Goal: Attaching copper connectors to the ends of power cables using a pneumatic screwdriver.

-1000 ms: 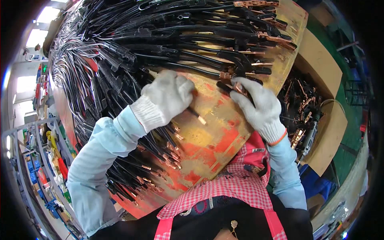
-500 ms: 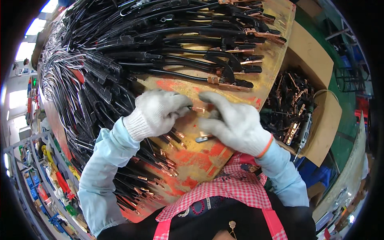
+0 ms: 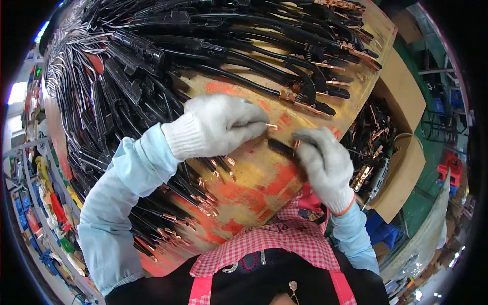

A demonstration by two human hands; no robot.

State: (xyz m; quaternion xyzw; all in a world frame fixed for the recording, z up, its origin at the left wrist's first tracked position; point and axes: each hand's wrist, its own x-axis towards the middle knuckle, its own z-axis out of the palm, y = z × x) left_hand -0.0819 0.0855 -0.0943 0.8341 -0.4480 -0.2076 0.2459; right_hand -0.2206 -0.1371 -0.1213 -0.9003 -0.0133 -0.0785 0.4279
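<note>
White knit gloves cover both my hands. My left hand (image 3: 226, 126) is closed in a pinch over the tabletop, with a small copper-coloured piece (image 3: 272, 126) poking out past its fingertips. I cannot tell whether that piece belongs to a cable. Just to the right, my right hand (image 3: 325, 165) grips a black-and-copper clamp (image 3: 280, 147). Its black end points toward the left hand, and the rest is hidden by the fingers. The copper piece and the clamp are close but apart. Beyond the hands lie black cables with finished ground clamps (image 3: 307, 96).
Bare copper cable ends (image 3: 208, 203) fan out left of my body on the worn red-and-yellow table (image 3: 254, 195). An open cardboard box (image 3: 404, 178) at the right holds many clamps (image 3: 373, 127) and a power-driver-like tool (image 3: 378, 175). Shelving (image 3: 35, 203) stands far left.
The right hand has turned, and the clamp's black end now shows between the hands. My left hand has moved right and slightly away from me. The whole view has shifted a little.
</note>
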